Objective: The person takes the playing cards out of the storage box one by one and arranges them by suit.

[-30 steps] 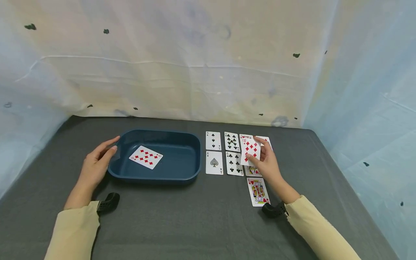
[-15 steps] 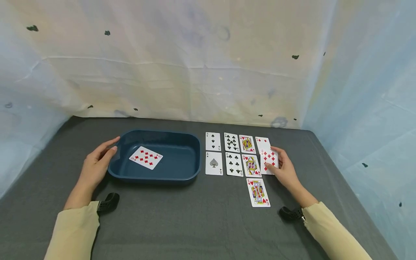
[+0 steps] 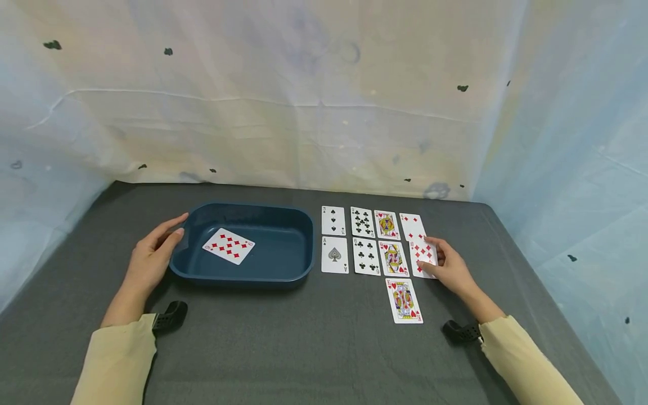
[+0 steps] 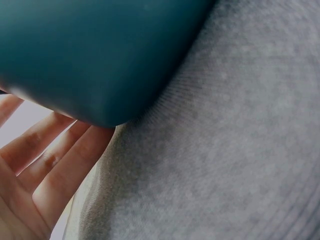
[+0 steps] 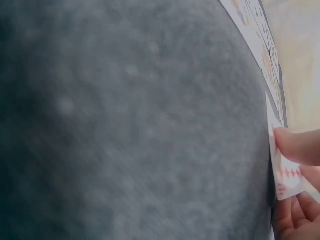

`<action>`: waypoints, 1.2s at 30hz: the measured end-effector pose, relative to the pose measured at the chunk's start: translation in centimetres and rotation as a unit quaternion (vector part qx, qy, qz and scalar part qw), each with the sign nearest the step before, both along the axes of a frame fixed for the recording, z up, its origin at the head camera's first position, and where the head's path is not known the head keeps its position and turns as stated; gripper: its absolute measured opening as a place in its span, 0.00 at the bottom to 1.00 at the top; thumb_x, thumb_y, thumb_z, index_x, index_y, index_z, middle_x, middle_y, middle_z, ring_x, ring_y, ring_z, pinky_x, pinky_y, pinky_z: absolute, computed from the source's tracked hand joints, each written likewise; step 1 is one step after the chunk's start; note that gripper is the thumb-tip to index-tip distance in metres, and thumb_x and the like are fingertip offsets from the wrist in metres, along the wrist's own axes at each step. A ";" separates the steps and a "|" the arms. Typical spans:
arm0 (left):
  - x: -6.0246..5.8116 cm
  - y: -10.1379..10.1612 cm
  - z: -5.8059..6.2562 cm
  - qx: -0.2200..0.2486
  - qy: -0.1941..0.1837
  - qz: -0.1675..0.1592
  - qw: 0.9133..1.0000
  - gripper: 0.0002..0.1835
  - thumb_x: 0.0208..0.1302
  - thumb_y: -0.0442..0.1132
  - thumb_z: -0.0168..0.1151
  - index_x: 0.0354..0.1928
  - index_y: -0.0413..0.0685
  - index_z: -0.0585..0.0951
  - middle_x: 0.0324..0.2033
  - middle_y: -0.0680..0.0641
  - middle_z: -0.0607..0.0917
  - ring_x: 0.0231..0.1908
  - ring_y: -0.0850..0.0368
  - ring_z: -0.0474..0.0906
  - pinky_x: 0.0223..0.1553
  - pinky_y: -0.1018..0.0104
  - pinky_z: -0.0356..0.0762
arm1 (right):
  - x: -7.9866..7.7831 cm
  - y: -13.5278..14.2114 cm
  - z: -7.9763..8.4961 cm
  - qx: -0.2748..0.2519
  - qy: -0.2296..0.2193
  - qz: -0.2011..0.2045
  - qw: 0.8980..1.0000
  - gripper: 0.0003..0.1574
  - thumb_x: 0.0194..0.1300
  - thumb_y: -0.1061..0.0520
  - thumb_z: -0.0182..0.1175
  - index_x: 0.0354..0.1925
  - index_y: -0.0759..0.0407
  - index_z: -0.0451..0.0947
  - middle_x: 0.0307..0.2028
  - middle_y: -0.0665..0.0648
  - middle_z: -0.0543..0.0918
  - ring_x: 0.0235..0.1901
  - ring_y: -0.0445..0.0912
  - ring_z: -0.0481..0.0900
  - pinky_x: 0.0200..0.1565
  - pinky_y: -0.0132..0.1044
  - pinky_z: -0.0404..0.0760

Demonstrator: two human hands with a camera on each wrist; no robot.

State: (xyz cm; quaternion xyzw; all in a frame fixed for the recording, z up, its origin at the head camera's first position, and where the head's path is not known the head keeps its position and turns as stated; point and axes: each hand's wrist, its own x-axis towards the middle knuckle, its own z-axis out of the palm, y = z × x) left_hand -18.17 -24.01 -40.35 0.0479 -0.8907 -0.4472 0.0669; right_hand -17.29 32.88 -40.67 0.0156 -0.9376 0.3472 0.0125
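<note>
In the head view my right hand (image 3: 453, 274) pinches a ten of diamonds (image 3: 421, 256) by its right side, thumb on the face. The card lies at or just above the cloth, directly below another diamond card (image 3: 412, 226). The right wrist view shows the thumb (image 5: 297, 145) over the held card (image 5: 286, 175), fingers partly beneath it. My left hand (image 3: 148, 264) rests against the left end of a dark blue tray (image 3: 273, 280). Its fingers (image 4: 65, 165) lie straight along the tray's outer wall in the left wrist view. Inside the tray is a red diamond card (image 3: 229, 246).
Face-up cards stand in columns right of the tray: a three of spades (image 3: 333, 220) above an ace (image 3: 334, 255), two club cards, and heart court cards with a king (image 3: 404, 301) lowest. Grey cloth (image 3: 283, 349) covers the table; a pale curtain (image 3: 304, 140) hangs behind.
My right hand has carried the ten of diamonds rightward and down, from over the heart court cards to below the other diamond card. The left hand and tray have stayed put.
</note>
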 end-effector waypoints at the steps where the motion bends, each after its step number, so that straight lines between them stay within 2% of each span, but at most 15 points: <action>1: 0.0 0.0 0.0 0.001 0.000 0.000 1.000 0.28 0.74 0.57 0.39 0.72 0.59 0.62 0.60 0.34 0.72 0.50 0.45 0.66 0.44 0.54 0.67 | 0.0 0.0 0.0 0.009 0.001 -0.002 1.000 0.39 0.61 0.59 0.65 0.66 0.68 0.62 0.45 0.68 0.73 0.35 0.46 0.70 0.34 0.33 0.69; 6: 0.1 0.0 0.1 0.008 -0.001 -0.002 1.000 0.28 0.74 0.57 0.39 0.72 0.59 0.62 0.62 0.34 0.70 0.53 0.41 0.66 0.47 0.45 0.67 | -0.2 0.1 0.1 0.041 0.010 0.009 0.999 0.37 0.61 0.58 0.65 0.65 0.68 0.65 0.51 0.70 0.69 0.39 0.52 0.69 0.37 0.40 0.68; 11: 0.1 0.0 0.1 0.013 -0.001 -0.002 1.000 0.28 0.74 0.57 0.39 0.72 0.58 0.62 0.63 0.32 0.69 0.55 0.37 0.66 0.50 0.39 0.66 | -0.3 0.3 0.0 0.042 0.013 0.031 0.999 0.36 0.61 0.58 0.65 0.64 0.69 0.67 0.56 0.71 0.67 0.41 0.53 0.67 0.40 0.40 0.66; 15: 0.1 0.0 0.1 0.015 -0.002 -0.003 1.000 0.28 0.74 0.57 0.39 0.72 0.58 0.62 0.63 0.32 0.69 0.56 0.36 0.65 0.51 0.38 0.66 | -0.2 0.3 0.0 0.044 0.012 0.043 0.998 0.36 0.60 0.58 0.65 0.63 0.71 0.68 0.59 0.72 0.66 0.42 0.53 0.67 0.41 0.38 0.66; 19: 0.2 0.0 0.1 0.014 0.000 -0.005 1.000 0.29 0.74 0.58 0.39 0.72 0.58 0.62 0.63 0.32 0.69 0.56 0.36 0.66 0.52 0.37 0.66 | -0.2 0.4 0.1 0.045 0.002 0.050 0.998 0.34 0.61 0.57 0.64 0.62 0.71 0.69 0.61 0.72 0.64 0.45 0.56 0.67 0.42 0.41 0.68; 28: 0.1 0.0 -0.1 0.016 0.004 -0.005 1.000 0.28 0.74 0.58 0.39 0.72 0.59 0.62 0.63 0.33 0.70 0.56 0.38 0.67 0.51 0.40 0.67 | -0.3 0.3 0.3 0.052 -0.013 0.025 0.998 0.34 0.61 0.55 0.65 0.62 0.68 0.70 0.58 0.71 0.65 0.47 0.58 0.69 0.45 0.47 0.69; 32: 0.1 -0.1 -0.2 0.018 0.007 -0.007 1.000 0.28 0.74 0.58 0.40 0.72 0.59 0.62 0.63 0.33 0.70 0.56 0.37 0.67 0.52 0.37 0.67 | -0.5 -0.6 1.2 0.045 0.002 0.014 0.999 0.33 0.62 0.55 0.65 0.62 0.66 0.71 0.56 0.70 0.67 0.45 0.57 0.69 0.43 0.45 0.70; 36: 0.1 -0.1 -0.2 0.019 0.012 -0.010 1.000 0.28 0.74 0.57 0.40 0.72 0.59 0.63 0.63 0.33 0.71 0.56 0.38 0.67 0.51 0.39 0.67 | -1.0 -2.0 2.4 0.022 0.011 0.010 1.000 0.32 0.63 0.53 0.64 0.62 0.63 0.71 0.59 0.69 0.67 0.45 0.56 0.70 0.40 0.42 0.71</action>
